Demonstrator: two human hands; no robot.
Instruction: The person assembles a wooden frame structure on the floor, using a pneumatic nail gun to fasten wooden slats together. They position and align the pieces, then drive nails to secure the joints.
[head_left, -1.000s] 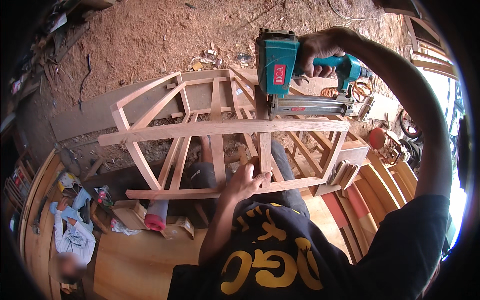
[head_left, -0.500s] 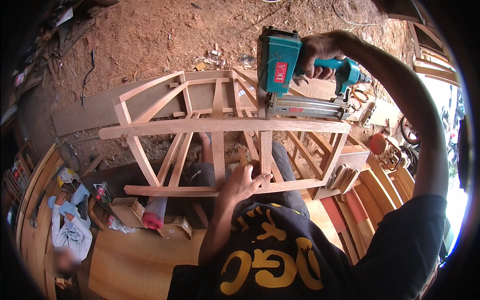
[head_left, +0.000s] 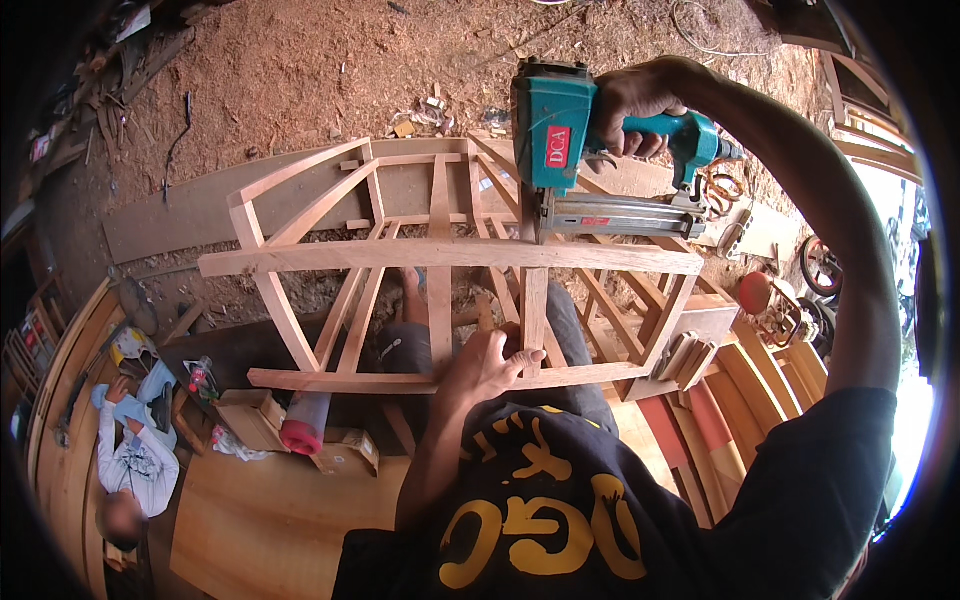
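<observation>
A teal pneumatic nail gun [head_left: 553,130] is in my right hand [head_left: 640,108], with the fingers wrapped round its handle. Its nose rests at the far rail [head_left: 440,255] of a pale wooden frame, above a short slat [head_left: 534,310]. Near that slat's lower end, my left hand [head_left: 485,368] closes round the wood, thumb lying across it beside the near rail [head_left: 590,374]. The frame spreads across my lap, with angled struts and further rails behind it. Some of the left fingers are hidden behind the slat.
Another person [head_left: 140,450] sits at the lower left. Near them lie a cardboard box [head_left: 350,453] and a pink-ended roll [head_left: 305,425]. Stacked boards [head_left: 745,400] stand on the right, near a machine with a red tank [head_left: 755,292]. Sawdust covers the ground [head_left: 290,75].
The nail gun has dropped slightly, its nose now lower against the far rail. My left hand keeps its place on the slat.
</observation>
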